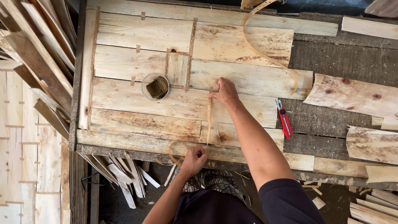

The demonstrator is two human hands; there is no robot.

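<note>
Head view: the right hand presses fingertips on the far end of a thin veneer strip lying across the wood panel. At the panel's near edge, the left hand is fisted around the strip's lower end, hiding it there.

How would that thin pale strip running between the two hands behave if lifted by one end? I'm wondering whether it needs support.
The thin pale strip would probably flop: it is very narrow, and a similar long strip lies in a loose curve on the wooden veneer sheets. It is likely light. The right hand pins its top, the left hand its bottom.
</note>
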